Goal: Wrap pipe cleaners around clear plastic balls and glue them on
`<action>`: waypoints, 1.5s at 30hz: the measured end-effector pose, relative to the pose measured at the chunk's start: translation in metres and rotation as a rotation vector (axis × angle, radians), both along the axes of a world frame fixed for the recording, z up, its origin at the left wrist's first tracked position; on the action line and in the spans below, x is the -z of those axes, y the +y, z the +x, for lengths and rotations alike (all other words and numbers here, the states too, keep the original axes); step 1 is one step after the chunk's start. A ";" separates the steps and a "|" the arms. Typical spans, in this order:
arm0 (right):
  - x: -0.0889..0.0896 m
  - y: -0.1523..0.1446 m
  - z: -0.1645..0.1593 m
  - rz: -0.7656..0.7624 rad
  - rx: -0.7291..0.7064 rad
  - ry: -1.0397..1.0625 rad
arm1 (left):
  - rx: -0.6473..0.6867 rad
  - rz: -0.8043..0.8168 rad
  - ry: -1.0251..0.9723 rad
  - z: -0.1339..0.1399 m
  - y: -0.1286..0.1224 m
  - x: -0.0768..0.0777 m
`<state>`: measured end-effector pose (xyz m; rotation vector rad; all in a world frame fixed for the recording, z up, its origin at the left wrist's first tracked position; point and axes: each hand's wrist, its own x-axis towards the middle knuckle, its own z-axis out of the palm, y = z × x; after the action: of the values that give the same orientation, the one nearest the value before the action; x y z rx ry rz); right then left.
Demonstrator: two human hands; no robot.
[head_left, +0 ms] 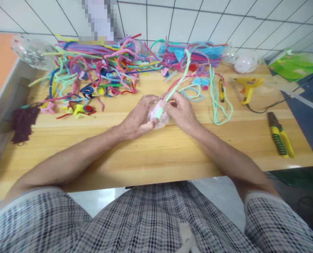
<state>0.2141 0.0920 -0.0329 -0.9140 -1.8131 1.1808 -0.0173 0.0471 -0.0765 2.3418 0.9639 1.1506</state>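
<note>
Over the middle of the wooden table, my left hand (pixel 138 119) is closed around a small pale, see-through roundish piece (pixel 161 123) with a pink and mint-green strip on its face. My right hand (pixel 181 110) pinches a long mint-green pipe cleaner (pixel 181 79) against that piece. From my fingers the pipe cleaner rises away from me, its far end bent over. The fingers hide where the pipe cleaner meets the piece.
Colourful pipe cleaners (pixel 93 70) heap along the back. A mint-green loop (pixel 217 116), a yellow cutter knife (pixel 221 90), a yellow glue gun (pixel 248 86) with its cord and yellow-green pliers (pixel 279 137) lie right. Dark purple cloth (pixel 25 121) lies left.
</note>
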 end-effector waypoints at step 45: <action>0.024 -0.015 -0.007 -0.036 0.180 0.135 | -0.190 0.010 0.306 0.007 -0.029 -0.046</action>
<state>0.2073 0.0773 -0.0571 -0.9724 -1.5727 1.1362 -0.0105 0.0183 -0.0307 2.5263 1.3118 0.8763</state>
